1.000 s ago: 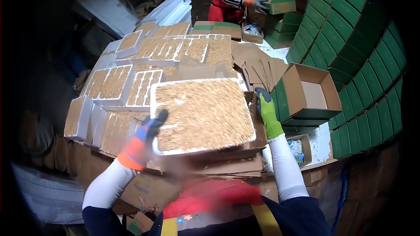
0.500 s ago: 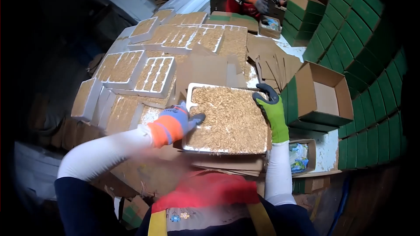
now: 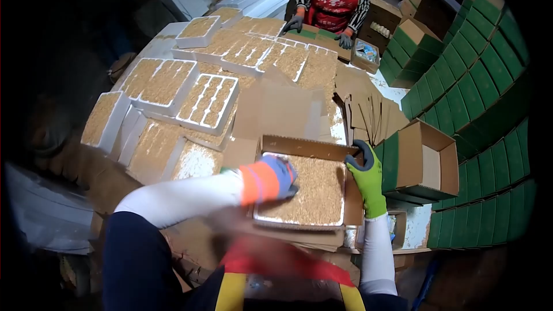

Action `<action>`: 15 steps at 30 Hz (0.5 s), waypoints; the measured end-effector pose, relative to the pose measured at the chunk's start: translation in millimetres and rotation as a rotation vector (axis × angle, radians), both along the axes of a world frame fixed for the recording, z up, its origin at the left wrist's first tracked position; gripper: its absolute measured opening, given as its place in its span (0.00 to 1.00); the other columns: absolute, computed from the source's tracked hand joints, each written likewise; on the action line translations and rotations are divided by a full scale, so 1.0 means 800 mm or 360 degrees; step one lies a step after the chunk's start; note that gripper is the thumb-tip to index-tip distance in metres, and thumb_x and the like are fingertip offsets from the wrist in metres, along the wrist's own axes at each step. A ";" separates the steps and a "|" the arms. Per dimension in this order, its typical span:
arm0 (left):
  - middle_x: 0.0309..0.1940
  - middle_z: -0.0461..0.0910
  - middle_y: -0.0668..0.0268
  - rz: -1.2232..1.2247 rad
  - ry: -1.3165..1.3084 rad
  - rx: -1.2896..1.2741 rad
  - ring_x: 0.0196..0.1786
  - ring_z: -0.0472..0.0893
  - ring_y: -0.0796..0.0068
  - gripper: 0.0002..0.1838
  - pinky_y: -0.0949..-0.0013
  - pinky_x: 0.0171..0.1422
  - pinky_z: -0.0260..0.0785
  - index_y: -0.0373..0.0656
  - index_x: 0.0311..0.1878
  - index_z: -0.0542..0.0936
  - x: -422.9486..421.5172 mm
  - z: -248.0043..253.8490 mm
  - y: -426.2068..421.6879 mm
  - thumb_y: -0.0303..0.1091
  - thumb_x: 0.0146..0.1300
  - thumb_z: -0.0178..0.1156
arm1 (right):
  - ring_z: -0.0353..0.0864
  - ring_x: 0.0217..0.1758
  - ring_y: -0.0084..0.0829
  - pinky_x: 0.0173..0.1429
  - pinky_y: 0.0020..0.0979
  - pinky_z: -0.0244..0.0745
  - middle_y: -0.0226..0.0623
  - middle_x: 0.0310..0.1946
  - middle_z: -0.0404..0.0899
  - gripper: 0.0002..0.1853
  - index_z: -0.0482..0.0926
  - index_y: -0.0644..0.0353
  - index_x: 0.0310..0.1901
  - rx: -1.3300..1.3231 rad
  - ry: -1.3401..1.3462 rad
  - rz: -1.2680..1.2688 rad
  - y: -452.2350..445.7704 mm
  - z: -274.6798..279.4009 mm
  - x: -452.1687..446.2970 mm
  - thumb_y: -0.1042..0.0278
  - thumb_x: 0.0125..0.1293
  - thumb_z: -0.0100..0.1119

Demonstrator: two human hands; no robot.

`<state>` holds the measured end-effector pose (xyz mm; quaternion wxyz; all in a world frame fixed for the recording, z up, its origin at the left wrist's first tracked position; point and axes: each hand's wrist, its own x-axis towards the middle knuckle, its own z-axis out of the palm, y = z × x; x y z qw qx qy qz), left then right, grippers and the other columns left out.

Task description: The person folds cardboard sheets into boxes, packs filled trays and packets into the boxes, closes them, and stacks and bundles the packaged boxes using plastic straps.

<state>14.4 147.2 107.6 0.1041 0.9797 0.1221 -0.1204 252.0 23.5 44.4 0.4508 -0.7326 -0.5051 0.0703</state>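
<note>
A white foam tray point(image 3: 331, 219) filled with wood shavings sits inside an open cardboard box point(image 3: 311, 147) in front of me. My left hand point(image 3: 276, 179), in a blue and orange glove, rests on the shavings at the tray's left side with its fingers curled together. At the box's right wall, my right hand point(image 3: 367, 179) in a green and grey glove grips the upper right corner, thumb and fingers around the edge. What lies under the tray is hidden.
Several shavings-filled foam trays point(image 3: 208, 101) cover the table to the left. Folded cardboard point(image 3: 368, 109) and an open green box point(image 3: 423, 161) stand right, beside stacked green boxes point(image 3: 478, 86). Across the table, a person in a red apron point(image 3: 333, 3) rests gloved hands on cardboard.
The tray has gone down into the cardboard box. My left hand has moved right, from the tray's edge onto the shavings. The person opposite now stands facing the table.
</note>
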 end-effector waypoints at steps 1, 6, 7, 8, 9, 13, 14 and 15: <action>0.34 0.84 0.57 0.0062 -0.0289 -0.0108 0.34 0.84 0.56 0.18 0.57 0.39 0.74 0.40 0.43 0.82 0.003 0.017 0.031 0.45 0.60 0.60 | 0.78 0.49 0.31 0.54 0.30 0.72 0.40 0.48 0.79 0.24 0.75 0.63 0.55 -0.0091 0.0007 -0.0027 0.001 0.007 -0.001 0.67 0.56 0.67; 0.63 0.68 0.50 0.1440 -0.0788 -0.0198 0.64 0.69 0.54 0.54 0.59 0.67 0.61 0.39 0.68 0.62 0.053 -0.150 0.252 0.69 0.45 0.64 | 0.77 0.49 0.28 0.54 0.28 0.72 0.37 0.48 0.79 0.21 0.74 0.65 0.55 0.0307 0.0387 -0.0234 0.000 -0.002 0.002 0.73 0.60 0.63; 0.70 0.59 0.49 0.1536 -0.0349 0.0288 0.72 0.60 0.55 0.63 0.61 0.75 0.52 0.38 0.72 0.54 0.078 -0.198 0.273 0.74 0.41 0.62 | 0.77 0.49 0.26 0.54 0.27 0.72 0.37 0.48 0.79 0.19 0.74 0.66 0.55 0.0489 0.0498 -0.0275 -0.008 0.005 0.002 0.75 0.61 0.61; 0.75 0.46 0.52 0.1497 -0.0197 0.0090 0.77 0.45 0.56 0.71 0.64 0.80 0.36 0.34 0.73 0.46 0.093 -0.235 0.288 0.78 0.37 0.62 | 0.77 0.50 0.26 0.55 0.26 0.72 0.36 0.48 0.78 0.18 0.74 0.67 0.55 0.0509 0.0365 -0.0320 -0.031 0.015 0.003 0.78 0.62 0.59; 0.74 0.48 0.52 0.1455 -0.0084 0.0139 0.77 0.46 0.56 0.69 0.63 0.80 0.36 0.35 0.73 0.48 0.099 -0.269 0.288 0.77 0.38 0.61 | 0.78 0.49 0.26 0.54 0.25 0.72 0.36 0.47 0.79 0.16 0.75 0.67 0.54 0.0560 0.0504 -0.0414 -0.059 0.028 -0.002 0.79 0.64 0.57; 0.61 0.69 0.51 0.1563 -0.0786 0.0347 0.66 0.67 0.54 0.52 0.58 0.68 0.61 0.38 0.64 0.67 0.080 -0.299 0.294 0.57 0.37 0.75 | 0.80 0.42 0.24 0.48 0.24 0.74 0.34 0.40 0.81 0.10 0.79 0.68 0.47 0.0389 0.0446 -0.1045 -0.243 0.040 0.000 0.79 0.64 0.56; 0.58 0.71 0.52 0.1668 -0.1049 0.0161 0.64 0.69 0.54 0.49 0.59 0.66 0.63 0.38 0.62 0.68 0.075 -0.298 0.295 0.51 0.37 0.77 | 0.80 0.41 0.23 0.46 0.24 0.74 0.33 0.38 0.81 0.10 0.79 0.68 0.46 0.0299 0.0414 -0.1203 -0.286 0.028 0.010 0.78 0.64 0.57; 0.55 0.73 0.52 0.1763 -0.1312 -0.0012 0.62 0.71 0.54 0.46 0.59 0.65 0.65 0.38 0.60 0.70 0.070 -0.288 0.295 0.46 0.37 0.78 | 0.80 0.40 0.23 0.45 0.23 0.74 0.32 0.36 0.81 0.09 0.80 0.67 0.44 0.0226 0.0399 -0.1353 -0.321 0.007 0.012 0.77 0.63 0.58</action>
